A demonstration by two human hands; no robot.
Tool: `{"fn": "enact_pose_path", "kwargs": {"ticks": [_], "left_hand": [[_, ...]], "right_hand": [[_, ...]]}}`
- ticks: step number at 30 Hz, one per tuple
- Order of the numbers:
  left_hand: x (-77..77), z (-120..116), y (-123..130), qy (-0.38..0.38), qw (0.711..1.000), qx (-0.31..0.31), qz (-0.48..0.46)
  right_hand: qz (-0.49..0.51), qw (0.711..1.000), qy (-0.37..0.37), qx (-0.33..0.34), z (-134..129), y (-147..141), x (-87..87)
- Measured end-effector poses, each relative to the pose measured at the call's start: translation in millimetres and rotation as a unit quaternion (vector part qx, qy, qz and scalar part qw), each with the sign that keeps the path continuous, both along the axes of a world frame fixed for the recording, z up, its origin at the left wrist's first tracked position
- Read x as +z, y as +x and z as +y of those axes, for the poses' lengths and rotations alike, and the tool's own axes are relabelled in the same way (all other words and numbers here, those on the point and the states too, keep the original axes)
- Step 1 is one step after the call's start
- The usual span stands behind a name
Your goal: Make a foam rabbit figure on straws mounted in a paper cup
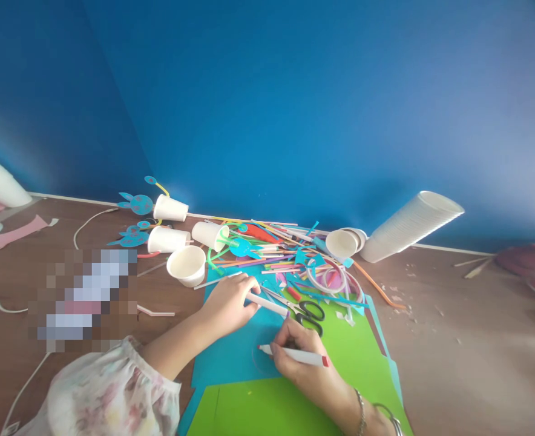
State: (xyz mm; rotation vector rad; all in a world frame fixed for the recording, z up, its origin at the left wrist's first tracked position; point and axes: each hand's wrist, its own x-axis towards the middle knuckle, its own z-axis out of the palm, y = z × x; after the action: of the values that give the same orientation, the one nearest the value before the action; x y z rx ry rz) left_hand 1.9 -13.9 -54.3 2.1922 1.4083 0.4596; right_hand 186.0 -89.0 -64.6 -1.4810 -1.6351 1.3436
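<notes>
My right hand (301,357) is closed around a white marker with a red end (301,356), its tip low over the blue paper (231,357). A faint curved line (255,362) shows beside that tip. Resting at the paper's upper part, my left hand (235,303) has its fingers curled round a second white marker, purple-ended (270,304). Black-handled scissors (308,312) lie between the hands and the craft pile. Green paper (249,406) covers the lower part of the blue sheet, and more green lies to the right.
Behind the hands is a heap of coloured straws and pipe cleaners (276,263). White paper cups (170,208) with blue cut-out animal shapes (140,204) lie left of it. A tall stack of cups (415,224) leans by the blue wall (295,109). Paper scraps litter the brown surface at right.
</notes>
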Motion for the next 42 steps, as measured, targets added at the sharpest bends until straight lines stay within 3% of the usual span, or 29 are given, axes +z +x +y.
{"fn": "enact_pose_path", "kwargs": {"ticks": [23,42], "left_hand": [[-1.7,-0.6,-0.9,0.012,1.000,-0.004,-0.004],[0.5,0.1,-0.5,0.007,1.000,-0.007,-0.002]], "right_hand": [[-0.027,0.999,0.001,-0.038,0.5,-3.3,1.6],[-0.022,0.999,0.027,-0.016,-0.3,0.9,-3.0]]}}
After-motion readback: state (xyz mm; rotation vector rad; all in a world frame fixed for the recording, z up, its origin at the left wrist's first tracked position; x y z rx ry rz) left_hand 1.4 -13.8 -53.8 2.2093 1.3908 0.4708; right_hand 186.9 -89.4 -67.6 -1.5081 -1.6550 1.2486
